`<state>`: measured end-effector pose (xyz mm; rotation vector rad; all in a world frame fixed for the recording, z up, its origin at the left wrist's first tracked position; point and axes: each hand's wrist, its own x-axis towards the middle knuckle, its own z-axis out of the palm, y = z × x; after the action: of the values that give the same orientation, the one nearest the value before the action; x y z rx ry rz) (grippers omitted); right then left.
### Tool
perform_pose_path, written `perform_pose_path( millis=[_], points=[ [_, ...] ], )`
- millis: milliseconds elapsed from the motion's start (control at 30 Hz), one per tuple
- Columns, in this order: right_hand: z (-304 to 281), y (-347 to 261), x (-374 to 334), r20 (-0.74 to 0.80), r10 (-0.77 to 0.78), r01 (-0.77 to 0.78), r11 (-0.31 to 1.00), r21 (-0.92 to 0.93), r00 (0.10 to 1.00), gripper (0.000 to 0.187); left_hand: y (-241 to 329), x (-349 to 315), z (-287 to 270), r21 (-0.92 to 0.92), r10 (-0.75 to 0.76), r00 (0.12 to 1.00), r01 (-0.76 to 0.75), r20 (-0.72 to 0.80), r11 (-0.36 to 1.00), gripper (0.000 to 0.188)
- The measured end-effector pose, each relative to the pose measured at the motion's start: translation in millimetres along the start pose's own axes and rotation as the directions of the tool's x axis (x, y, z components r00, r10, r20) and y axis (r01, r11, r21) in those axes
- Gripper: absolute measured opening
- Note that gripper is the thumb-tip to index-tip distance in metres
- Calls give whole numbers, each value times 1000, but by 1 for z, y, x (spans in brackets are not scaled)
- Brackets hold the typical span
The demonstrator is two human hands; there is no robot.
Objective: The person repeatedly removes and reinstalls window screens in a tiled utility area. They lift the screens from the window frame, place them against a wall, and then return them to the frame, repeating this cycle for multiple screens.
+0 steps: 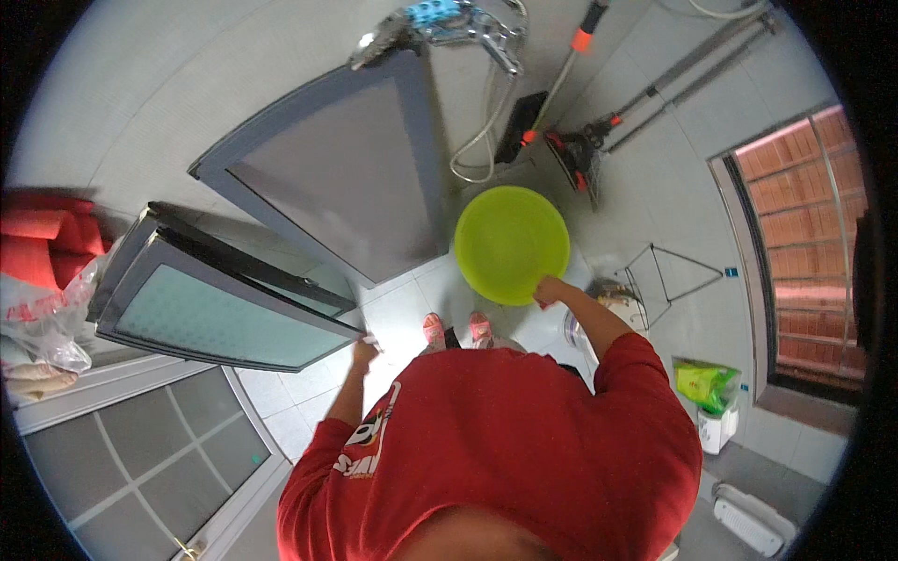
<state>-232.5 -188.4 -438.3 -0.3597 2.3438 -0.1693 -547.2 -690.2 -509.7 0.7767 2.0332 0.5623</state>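
Observation:
My left hand (364, 354) is closed around a small white thing (371, 340) that I cannot name. It is at the near right corner of a grey-framed frosted glass panel (215, 318), which leans with others on the left. My right hand (554, 289) is closed over the near right rim of a round lime-green basin (511, 234). A bit of red shows at its fingertips; what the fingers hold is hidden. The basin's inside looks bare and smooth.
A larger framed mesh screen (346, 168) leans against the far wall below a chrome shower mixer (468, 28). Mops (580, 150) stand in the far right corner. A black wire rack (669, 280) and a green-yellow packet (706, 383) are on the right. A glazed door (150, 449) is near left.

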Motion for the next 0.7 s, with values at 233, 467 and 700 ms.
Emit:
perform_pose_path(
  millis=[233, 467, 700],
  points=[
    [14, -141, -64, 511, 334, -557, 55, 829, 793, 24, 105, -1, 45, -115, -9, 941, 51, 338, 992, 21],
    [139, -188, 66, 320, 276, -383, 216, 898, 906, 32, 147, 16, 30, -40, 17, 898, 0, 440, 999, 21],
    [144, -221, 45, -38, 299, -141, 555, 820, 954, 26, 151, 28, 22, 7, 30, 880, -39, 475, 999, 21]
  ],
)
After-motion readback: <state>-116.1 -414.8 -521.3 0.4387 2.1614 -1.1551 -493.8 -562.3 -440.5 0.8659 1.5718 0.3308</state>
